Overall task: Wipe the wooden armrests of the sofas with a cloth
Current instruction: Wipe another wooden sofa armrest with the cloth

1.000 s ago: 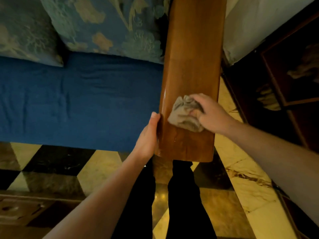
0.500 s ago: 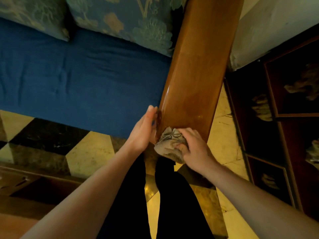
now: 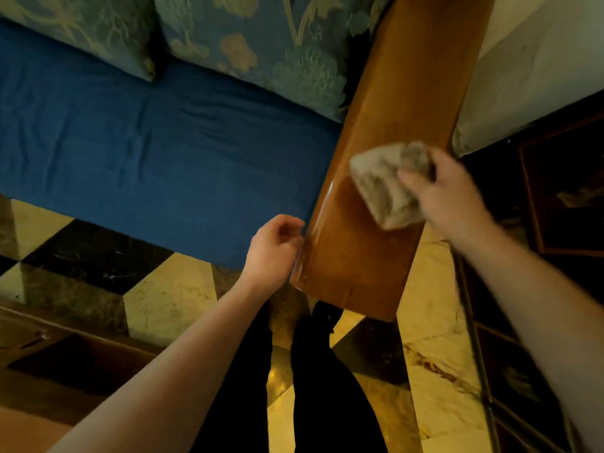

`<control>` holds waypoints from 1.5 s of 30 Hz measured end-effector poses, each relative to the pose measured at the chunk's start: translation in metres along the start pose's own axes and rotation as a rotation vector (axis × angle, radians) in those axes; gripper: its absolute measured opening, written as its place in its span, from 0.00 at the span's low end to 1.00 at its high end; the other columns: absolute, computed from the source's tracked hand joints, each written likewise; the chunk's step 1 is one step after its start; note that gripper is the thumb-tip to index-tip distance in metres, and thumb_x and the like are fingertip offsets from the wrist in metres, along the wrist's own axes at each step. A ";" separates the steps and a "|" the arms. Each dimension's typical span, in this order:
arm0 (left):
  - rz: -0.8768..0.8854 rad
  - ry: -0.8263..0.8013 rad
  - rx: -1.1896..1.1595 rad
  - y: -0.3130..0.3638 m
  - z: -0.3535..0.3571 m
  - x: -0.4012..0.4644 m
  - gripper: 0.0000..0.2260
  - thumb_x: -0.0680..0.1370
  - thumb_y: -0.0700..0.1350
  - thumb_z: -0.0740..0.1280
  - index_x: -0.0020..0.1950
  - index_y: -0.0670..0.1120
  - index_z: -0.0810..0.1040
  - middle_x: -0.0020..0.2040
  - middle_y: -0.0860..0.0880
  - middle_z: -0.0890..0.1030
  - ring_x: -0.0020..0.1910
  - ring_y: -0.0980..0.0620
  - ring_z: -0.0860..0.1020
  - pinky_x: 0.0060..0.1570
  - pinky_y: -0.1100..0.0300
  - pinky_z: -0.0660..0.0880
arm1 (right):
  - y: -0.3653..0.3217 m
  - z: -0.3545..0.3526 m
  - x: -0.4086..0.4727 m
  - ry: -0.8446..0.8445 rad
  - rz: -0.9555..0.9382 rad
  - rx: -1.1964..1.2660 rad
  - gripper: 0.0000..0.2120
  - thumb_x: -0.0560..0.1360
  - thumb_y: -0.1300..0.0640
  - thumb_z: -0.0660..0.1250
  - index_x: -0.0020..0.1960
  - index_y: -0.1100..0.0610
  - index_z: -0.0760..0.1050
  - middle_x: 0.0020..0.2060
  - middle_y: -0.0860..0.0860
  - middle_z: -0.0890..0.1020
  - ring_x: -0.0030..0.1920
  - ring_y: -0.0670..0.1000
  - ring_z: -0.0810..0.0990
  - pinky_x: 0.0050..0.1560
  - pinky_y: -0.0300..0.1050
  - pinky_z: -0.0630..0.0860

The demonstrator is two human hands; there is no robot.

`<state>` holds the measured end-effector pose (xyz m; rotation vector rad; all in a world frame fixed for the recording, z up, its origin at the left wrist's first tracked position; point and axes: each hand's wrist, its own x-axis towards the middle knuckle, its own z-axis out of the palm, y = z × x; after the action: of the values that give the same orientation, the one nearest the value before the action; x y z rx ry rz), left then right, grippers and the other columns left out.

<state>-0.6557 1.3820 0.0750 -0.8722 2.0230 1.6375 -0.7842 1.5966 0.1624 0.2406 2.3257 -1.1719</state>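
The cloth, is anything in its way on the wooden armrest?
Nothing visible. The right hand holds the cloth over the bare armrest; the left hand sits at its left edge, off the top.

Left hand (image 3: 273, 251): fingers loosely curled, knuckles against the near side edge of the armrest (image 3: 385, 178); held nothing.
Right hand (image 3: 447, 199): gripped the bunched cloth (image 3: 382, 188) over the armrest.
Forearms: both bare, reaching forward.
Legs: dark trousers.

Blurred by motion: cloth (image 3: 385, 188) and right hand (image 3: 447, 194). Armrest (image 3: 392, 125) cut off at top edge. Left hand (image 3: 273, 253) fingertips hidden behind armrest side.
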 end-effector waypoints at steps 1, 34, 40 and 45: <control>0.011 0.053 0.004 0.004 0.000 0.010 0.10 0.79 0.40 0.69 0.51 0.56 0.80 0.47 0.56 0.83 0.47 0.58 0.81 0.42 0.69 0.75 | -0.017 -0.010 0.033 0.016 -0.019 -0.045 0.14 0.82 0.53 0.67 0.67 0.49 0.76 0.58 0.46 0.83 0.58 0.49 0.82 0.60 0.51 0.79; -0.189 0.218 -0.306 -0.056 -0.044 0.016 0.17 0.76 0.51 0.75 0.29 0.52 0.78 0.27 0.55 0.79 0.29 0.57 0.76 0.32 0.63 0.72 | 0.025 0.160 -0.106 -0.763 -0.240 -1.022 0.20 0.77 0.51 0.67 0.68 0.53 0.72 0.63 0.52 0.74 0.66 0.57 0.70 0.64 0.55 0.72; -0.126 0.032 -0.188 -0.030 -0.024 0.023 0.18 0.81 0.38 0.60 0.35 0.52 0.79 0.33 0.52 0.81 0.34 0.54 0.78 0.33 0.65 0.74 | 0.055 0.075 -0.107 -0.545 0.428 0.041 0.17 0.76 0.47 0.73 0.64 0.46 0.78 0.59 0.44 0.85 0.61 0.48 0.83 0.64 0.51 0.78; 0.055 0.015 -0.057 -0.008 -0.007 0.024 0.18 0.79 0.37 0.68 0.42 0.63 0.80 0.42 0.57 0.84 0.44 0.57 0.83 0.47 0.60 0.80 | 0.057 0.033 -0.092 -0.296 0.729 0.864 0.17 0.75 0.54 0.66 0.58 0.61 0.86 0.58 0.60 0.86 0.55 0.58 0.87 0.44 0.49 0.85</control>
<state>-0.6673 1.3689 0.0552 -0.8574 2.0370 1.7308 -0.6724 1.6117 0.1547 1.0265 1.1697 -1.5681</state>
